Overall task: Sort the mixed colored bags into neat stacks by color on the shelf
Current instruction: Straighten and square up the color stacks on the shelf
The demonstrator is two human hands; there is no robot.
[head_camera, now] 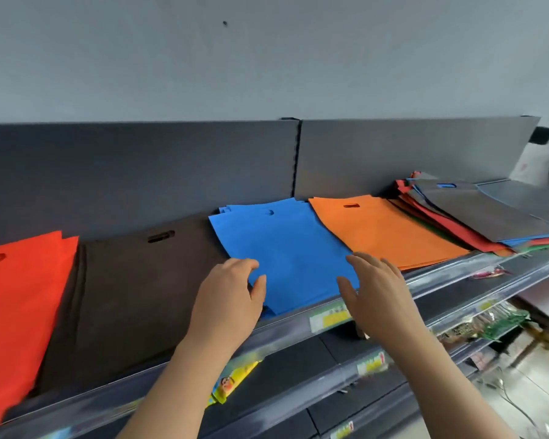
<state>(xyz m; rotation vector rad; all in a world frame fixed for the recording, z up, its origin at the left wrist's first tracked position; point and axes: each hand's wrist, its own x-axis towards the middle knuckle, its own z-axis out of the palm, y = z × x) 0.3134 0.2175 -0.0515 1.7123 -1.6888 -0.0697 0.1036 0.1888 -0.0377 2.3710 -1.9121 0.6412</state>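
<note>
red stack (19, 312): cut by left edge | price label (330, 318): blurred, unreadable

grey wall (267, 58) behind dk shelf unit (140, 172)

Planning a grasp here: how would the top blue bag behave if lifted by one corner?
Probably floppy: the top blue bag lies thin and flat like cloth. Likely light and apt to slide when pushed; the bags beneath are fanned at the far corner.
</note>
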